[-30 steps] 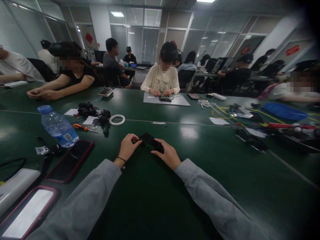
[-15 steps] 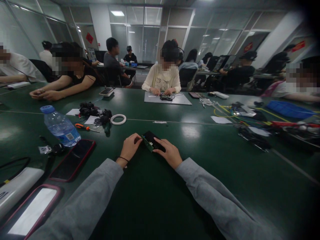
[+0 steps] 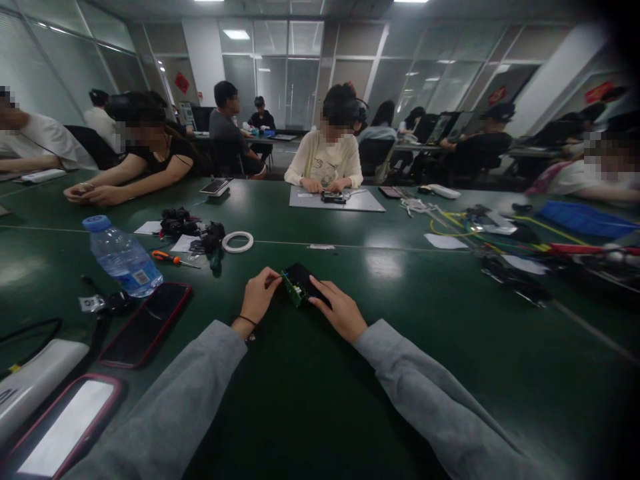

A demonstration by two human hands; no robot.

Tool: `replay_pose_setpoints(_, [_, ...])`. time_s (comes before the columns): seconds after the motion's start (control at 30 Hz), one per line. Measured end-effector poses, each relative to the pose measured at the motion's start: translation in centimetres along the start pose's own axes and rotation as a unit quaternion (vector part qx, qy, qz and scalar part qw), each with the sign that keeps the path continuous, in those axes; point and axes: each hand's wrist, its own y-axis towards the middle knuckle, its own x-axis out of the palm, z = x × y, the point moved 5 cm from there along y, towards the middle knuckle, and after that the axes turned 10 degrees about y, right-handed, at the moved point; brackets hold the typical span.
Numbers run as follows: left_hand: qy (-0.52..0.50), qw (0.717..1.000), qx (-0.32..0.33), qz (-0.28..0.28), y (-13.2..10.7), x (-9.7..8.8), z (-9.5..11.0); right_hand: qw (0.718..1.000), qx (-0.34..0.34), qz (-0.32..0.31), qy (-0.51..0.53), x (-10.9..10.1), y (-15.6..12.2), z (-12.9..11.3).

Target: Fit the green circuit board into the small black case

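A green circuit board [image 3: 295, 291] stands tilted along the near left side of a black case [image 3: 303, 277], over the middle of the green table. My left hand [image 3: 260, 293] pinches the far left corner of the board between thumb and fingertips. Around the right side of the case, my right hand [image 3: 341, 308] is closed, fingers on top and thumb near the board's lower end. Small pale components show on the board. I cannot tell whether the board and the case are joined.
Left of my arms are a water bottle [image 3: 123, 257], a dark phone [image 3: 147, 325] and a lit phone [image 3: 65, 427]. Ahead lie an orange screwdriver [image 3: 173, 257] and a white tape ring [image 3: 238, 242]. Cables and a blue tray [image 3: 590, 220] are at right. A person [image 3: 327, 157] works opposite.
The circuit board has turned slightly, so more of its component face shows. Both hands keep their hold on the parts. The whole view has shifted a little.
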Motion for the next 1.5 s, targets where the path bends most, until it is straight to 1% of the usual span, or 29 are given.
replay_pose_setpoints(0.1, [-0.042,0.999,-0.008,0.007,0.0,0.1,-0.2,1.000,-0.004,-0.001,0.002,-0.1,0.0,-0.1])
replay_pose_setpoints(0.27, [-0.136,0.990,-0.042,0.005,0.4,0.6,-1.2,1.000,-0.009,0.009,0.001,0.0,0.0,0.1])
replay_pose_setpoints(0.37, [-0.216,0.974,-0.068,-0.013,0.5,1.0,-1.4,1.000,-0.010,0.022,-0.007,0.0,0.0,0.1])
replay_pose_setpoints(0.43, [-0.244,0.964,-0.096,-0.035,0.4,1.3,-1.3,0.999,-0.013,0.028,-0.013,0.0,0.0,0.0])
replay_pose_setpoints(0.5, [-0.239,0.964,-0.113,-0.038,0.3,1.3,-1.1,0.999,-0.017,0.031,-0.024,0.1,-0.1,-0.3])
replay_pose_setpoints(0.63, [-0.175,0.982,-0.075,-0.007,0.4,0.7,-0.1,0.998,-0.022,0.035,-0.043,0.1,-0.1,-0.7])
replay_pose_setpoints(0.67, [-0.170,0.983,-0.070,-0.010,0.4,0.7,0.0,0.998,-0.022,0.036,-0.043,0.1,-0.1,-0.7])
replay_pose_setpoints(0.8, [-0.181,0.979,-0.087,-0.036,0.3,0.9,-0.1,0.998,-0.017,0.048,-0.026,-0.1,-0.1,-0.4])
replay_pose_setpoints(0.97, [-0.171,0.983,-0.056,-0.030,0.6,1.0,-0.5,0.994,0.003,0.100,0.033,-0.7,0.2,0.7])
replay_pose_setpoints(1.1, [-0.196,0.979,-0.051,-0.036,0.7,1.0,-0.8,0.985,0.017,0.152,0.083,-1.5,0.3,1.1])
replay_pose_setpoints(1.23, [-0.245,0.966,-0.062,-0.059,0.6,0.8,-0.6,0.978,0.048,0.172,0.111,-1.7,0.4,2.1])
replay_pose_setpoints(1.33, [-0.305,0.945,-0.096,-0.073,0.6,0.7,-0.8,0.971,0.091,0.190,0.110,-1.8,0.4,3.7])
replay_pose_setpoints(1.4, [-0.344,0.929,-0.123,-0.067,0.6,0.6,-1.2,0.967,0.117,0.206,0.095,-1.8,0.4,4.8])
replay_pose_setpoints(1.5, [-0.392,0.905,-0.153,-0.059,0.9,0.6,-1.9,0.965,0.122,0.219,0.078,-1.8,0.5,5.7])
